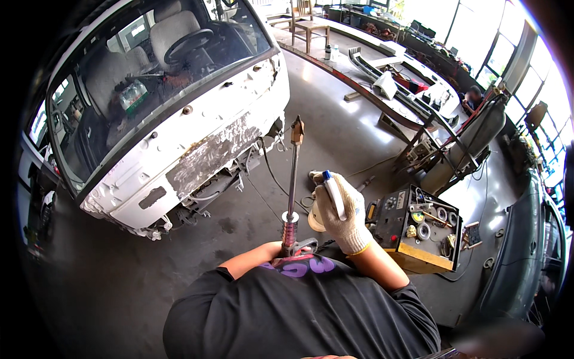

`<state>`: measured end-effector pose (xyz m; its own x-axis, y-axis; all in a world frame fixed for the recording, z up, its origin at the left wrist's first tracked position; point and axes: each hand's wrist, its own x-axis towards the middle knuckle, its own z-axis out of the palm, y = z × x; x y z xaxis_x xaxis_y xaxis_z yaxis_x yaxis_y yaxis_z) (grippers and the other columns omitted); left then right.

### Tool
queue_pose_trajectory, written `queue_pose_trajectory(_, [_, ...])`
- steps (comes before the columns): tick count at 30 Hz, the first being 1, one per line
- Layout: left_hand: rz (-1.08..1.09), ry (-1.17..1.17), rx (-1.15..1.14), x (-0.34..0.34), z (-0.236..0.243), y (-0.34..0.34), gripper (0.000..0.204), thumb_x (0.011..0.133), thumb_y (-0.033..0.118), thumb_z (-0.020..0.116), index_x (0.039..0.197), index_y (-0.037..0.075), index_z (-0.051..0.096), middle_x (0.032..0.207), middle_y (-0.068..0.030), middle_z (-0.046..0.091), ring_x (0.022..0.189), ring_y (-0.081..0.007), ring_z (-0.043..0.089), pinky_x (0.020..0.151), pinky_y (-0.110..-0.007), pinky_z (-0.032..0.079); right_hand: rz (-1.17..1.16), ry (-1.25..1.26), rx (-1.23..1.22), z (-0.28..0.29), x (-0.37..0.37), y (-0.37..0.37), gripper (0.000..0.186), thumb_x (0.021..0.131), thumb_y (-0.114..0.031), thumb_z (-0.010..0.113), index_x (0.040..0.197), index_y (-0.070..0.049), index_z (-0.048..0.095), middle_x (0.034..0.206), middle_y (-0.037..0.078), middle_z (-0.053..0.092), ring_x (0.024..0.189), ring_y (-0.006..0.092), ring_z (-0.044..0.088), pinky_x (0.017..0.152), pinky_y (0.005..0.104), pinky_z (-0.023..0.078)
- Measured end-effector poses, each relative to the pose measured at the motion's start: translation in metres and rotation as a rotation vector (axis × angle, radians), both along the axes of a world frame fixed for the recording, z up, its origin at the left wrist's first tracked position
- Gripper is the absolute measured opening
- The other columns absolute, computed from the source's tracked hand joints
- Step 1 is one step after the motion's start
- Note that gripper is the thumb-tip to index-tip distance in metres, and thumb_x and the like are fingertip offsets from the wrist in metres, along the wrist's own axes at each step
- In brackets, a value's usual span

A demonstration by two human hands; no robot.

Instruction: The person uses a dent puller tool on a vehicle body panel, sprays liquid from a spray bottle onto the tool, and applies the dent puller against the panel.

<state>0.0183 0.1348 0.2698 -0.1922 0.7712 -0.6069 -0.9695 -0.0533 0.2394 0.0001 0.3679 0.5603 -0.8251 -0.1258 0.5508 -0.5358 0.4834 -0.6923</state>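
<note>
A long-shafted slide hammer (292,185) stands upright in front of my chest, with a brass-coloured pointed tip at its top and a ribbed weight low on the shaft. My left forearm reaches to its lower end, but the fingers there are hidden, so their grip does not show. To the right of the shaft, my right hand (345,218), in a cream knit glove, closes round a slim white thing with a blue end (335,194), whose kind I cannot make out. A pale rounded thing (315,219) shows beside that glove, partly covered.
Ahead on the left stands a white van (209,137) with a scraped, partly stripped front. A black and yellow machine box (391,230) holding rings and tools stands to my right. Beyond are a metal frame bench (359,99), a gas cylinder (478,134), a dark car (529,245) and floor cables.
</note>
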Motion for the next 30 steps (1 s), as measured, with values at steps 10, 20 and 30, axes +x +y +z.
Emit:
queue_pose_trajectory(10, [0.019, -0.01, 0.001, 0.001, -0.001, -0.002, 0.053, 0.111, 0.048, 0.053, 0.155, 0.019, 0.055, 0.124, -0.0023, 0.067, 0.106, -0.0184, 0.061, 0.09, -0.042, 0.051, 0.0, -0.015, -0.093, -0.012, 0.003, -0.01, 0.015, 0.085, -0.005, 0.067, 0.1, -0.007, 0.068, 0.096, 0.012, 0.069, 0.086, 0.0365, 0.07, 0.079, 0.0427, 0.06])
queue_pose_trajectory(20, [0.023, -0.023, 0.005, 0.002, 0.002, 0.001, 0.052, 0.112, 0.046, 0.053, 0.154, 0.017, 0.056, 0.127, -0.0035, 0.068, 0.11, -0.0198, 0.064, 0.094, -0.043, 0.053, -0.016, -0.006, -0.042, -0.019, 0.005, -0.011, 0.013, 0.09, -0.007, 0.068, 0.103, -0.008, 0.069, 0.096, 0.011, 0.069, 0.083, 0.0347, 0.071, 0.074, 0.0416, 0.058])
queue_pose_trajectory(30, [0.036, -0.033, 0.014, 0.004, 0.004, 0.002, 0.051, 0.113, 0.044, 0.052, 0.154, 0.014, 0.057, 0.131, -0.0047, 0.069, 0.115, -0.0213, 0.067, 0.097, -0.045, 0.055, -0.015, -0.003, 0.019, -0.026, 0.001, -0.009, 0.015, 0.092, -0.008, 0.068, 0.107, -0.008, 0.07, 0.102, 0.011, 0.071, 0.085, 0.0342, 0.072, 0.074, 0.0411, 0.059])
